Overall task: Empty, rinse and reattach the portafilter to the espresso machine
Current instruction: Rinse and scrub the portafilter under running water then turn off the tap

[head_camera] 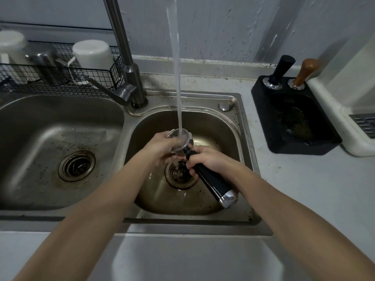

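Observation:
The portafilter (211,179), with a metal basket head and a black handle capped in chrome, is held over the small right sink basin (227,126). A stream of tap water (177,57) falls straight into its basket. My right hand (205,161) is wrapped around the upper part of the handle. My left hand (162,148) cups the left side of the metal head, fingers touching the rim. The handle points down and to the right, above the drain (180,175). The white espresso machine (349,110) shows only partly at the right edge.
A tall steel faucet (129,63) rises between the two basins. The large left basin (52,147) has its own drain. A wire rack (60,72) with white cups and a steel jug stands at back left. A black knock box (294,118) with two tampers sits on the right counter.

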Tool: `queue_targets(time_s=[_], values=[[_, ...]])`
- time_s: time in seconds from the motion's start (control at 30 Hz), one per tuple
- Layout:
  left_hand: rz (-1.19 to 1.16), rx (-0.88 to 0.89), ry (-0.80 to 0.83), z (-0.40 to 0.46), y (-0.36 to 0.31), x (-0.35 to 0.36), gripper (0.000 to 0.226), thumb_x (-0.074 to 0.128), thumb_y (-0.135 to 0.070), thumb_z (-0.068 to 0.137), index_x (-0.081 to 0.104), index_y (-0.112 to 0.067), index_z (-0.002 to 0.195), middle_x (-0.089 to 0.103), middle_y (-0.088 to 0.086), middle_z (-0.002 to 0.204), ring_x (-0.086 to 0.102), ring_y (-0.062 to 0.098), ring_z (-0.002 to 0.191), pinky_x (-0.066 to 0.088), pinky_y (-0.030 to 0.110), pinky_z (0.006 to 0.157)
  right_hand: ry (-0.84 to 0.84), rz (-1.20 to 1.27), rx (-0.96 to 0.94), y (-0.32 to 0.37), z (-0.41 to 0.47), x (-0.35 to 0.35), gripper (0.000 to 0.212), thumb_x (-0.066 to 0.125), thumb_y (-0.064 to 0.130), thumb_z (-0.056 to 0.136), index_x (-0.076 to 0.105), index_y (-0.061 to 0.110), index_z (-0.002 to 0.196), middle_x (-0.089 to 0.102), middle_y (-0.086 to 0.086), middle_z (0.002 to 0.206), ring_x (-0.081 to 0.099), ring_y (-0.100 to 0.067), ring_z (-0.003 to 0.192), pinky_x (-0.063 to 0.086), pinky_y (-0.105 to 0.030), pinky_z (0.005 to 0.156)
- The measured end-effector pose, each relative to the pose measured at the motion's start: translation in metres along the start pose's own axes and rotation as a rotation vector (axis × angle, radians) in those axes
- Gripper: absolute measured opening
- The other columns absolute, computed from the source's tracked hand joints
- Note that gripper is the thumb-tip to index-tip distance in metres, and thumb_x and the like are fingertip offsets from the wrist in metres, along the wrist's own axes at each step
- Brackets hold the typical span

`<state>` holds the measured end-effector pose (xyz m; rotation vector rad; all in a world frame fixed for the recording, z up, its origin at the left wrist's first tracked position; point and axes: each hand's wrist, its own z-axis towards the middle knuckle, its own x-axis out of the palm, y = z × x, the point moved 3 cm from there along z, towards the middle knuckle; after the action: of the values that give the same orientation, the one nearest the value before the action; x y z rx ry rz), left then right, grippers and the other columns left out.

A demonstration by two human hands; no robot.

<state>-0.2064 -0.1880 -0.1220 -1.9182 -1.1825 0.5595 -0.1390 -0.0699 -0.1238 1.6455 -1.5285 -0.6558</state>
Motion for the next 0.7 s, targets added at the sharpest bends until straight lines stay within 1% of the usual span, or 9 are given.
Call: queue_targets(time_s=[0.03,0.13,0.2,0.3,0.4,0.43,0.5,0.6,0.7], values=[[-0.024,-0.031,0.031,0.000,0.001,0.001,0.008,0.059,-0.012,0.085,0.061,-0.019,0.089,0.066,0.008,0.074,0.063,0.009,0.044,0.045,0.014,0.036,-0.006,-0.018,-0.001,0.000,0.000,-0.002,0.015,0.052,-0.005,0.078,0.055,0.010,0.080,0.060,0.002,0.045,0.057,-0.010,0.043,0.047,-0.019,0.040],[-0.102,-0.049,0.166,0.002,0.003,-0.005,0.032,0.050,0.009,0.083,0.060,-0.020,0.093,0.065,0.011,0.086,0.069,0.015,0.057,0.054,0.018,0.048,0.007,-0.037,0.005,0.000,0.000,-0.006,0.013,0.055,-0.004,0.078,0.057,0.009,0.079,0.061,0.001,0.049,0.059,-0.010,0.046,0.048,-0.019,0.042],[-0.060,-0.027,0.166,0.001,0.001,-0.012,0.033,0.050,0.010,0.082,0.061,-0.018,0.097,0.069,0.014,0.090,0.072,0.021,0.065,0.056,0.021,0.050,0.036,-0.034,0.012,0.000,0.000,-0.006,0.012,0.055,-0.004,0.079,0.058,0.008,0.080,0.062,0.002,0.048,0.059,-0.009,0.046,0.048,-0.018,0.042],[0.019,0.023,0.066,-0.001,-0.002,-0.013,0.014,0.059,-0.005,0.083,0.065,-0.014,0.092,0.074,0.009,0.068,0.071,0.019,0.055,0.052,0.018,0.042,0.068,-0.002,0.022,-0.001,0.001,-0.002,0.012,0.053,-0.004,0.079,0.057,0.007,0.079,0.062,0.001,0.048,0.058,-0.009,0.045,0.048,-0.018,0.042],[0.097,0.036,-0.077,0.000,-0.003,-0.010,0.005,0.059,-0.014,0.084,0.062,-0.016,0.087,0.068,0.006,0.053,0.061,0.010,0.037,0.040,0.013,0.031,0.050,0.030,0.014,0.001,0.003,0.000,0.012,0.051,-0.005,0.080,0.055,0.006,0.078,0.058,-0.002,0.050,0.057,-0.009,0.044,0.047,-0.018,0.040],[0.113,0.017,-0.087,0.001,-0.003,-0.009,0.004,0.060,-0.017,0.084,0.061,-0.019,0.087,0.067,0.006,0.054,0.059,0.009,0.037,0.037,0.013,0.031,0.049,0.024,0.011,0.002,0.003,0.000,0.012,0.051,-0.006,0.080,0.054,0.006,0.078,0.058,-0.002,0.050,0.057,-0.009,0.043,0.046,-0.018,0.040],[0.144,-0.053,-0.025,0.001,-0.003,-0.006,0.009,0.063,-0.019,0.082,0.059,-0.022,0.089,0.066,0.006,0.058,0.059,0.008,0.041,0.038,0.013,0.034,0.058,0.013,0.010,0.002,0.003,-0.001,0.013,0.050,-0.006,0.080,0.054,0.006,0.078,0.058,0.000,0.046,0.056,-0.008,0.041,0.046,-0.017,0.039],[0.044,-0.078,0.092,0.001,-0.007,-0.005,0.029,0.053,0.005,0.083,0.056,-0.021,0.094,0.065,0.010,0.072,0.065,0.011,0.047,0.048,0.014,0.040,0.051,0.021,0.011,0.002,0.003,-0.004,0.014,0.050,-0.006,0.080,0.054,0.006,0.075,0.058,0.000,0.045,0.056,-0.008,0.041,0.046,-0.017,0.039],[-0.022,-0.025,0.162,-0.003,-0.015,-0.010,0.034,0.047,0.013,0.083,0.059,-0.016,0.095,0.065,0.017,0.088,0.072,0.021,0.059,0.056,0.020,0.049,0.047,0.015,0.010,0.004,0.004,-0.010,0.013,0.053,-0.005,0.080,0.057,0.007,0.077,0.057,-0.004,0.054,0.057,-0.010,0.046,0.047,-0.018,0.042]])
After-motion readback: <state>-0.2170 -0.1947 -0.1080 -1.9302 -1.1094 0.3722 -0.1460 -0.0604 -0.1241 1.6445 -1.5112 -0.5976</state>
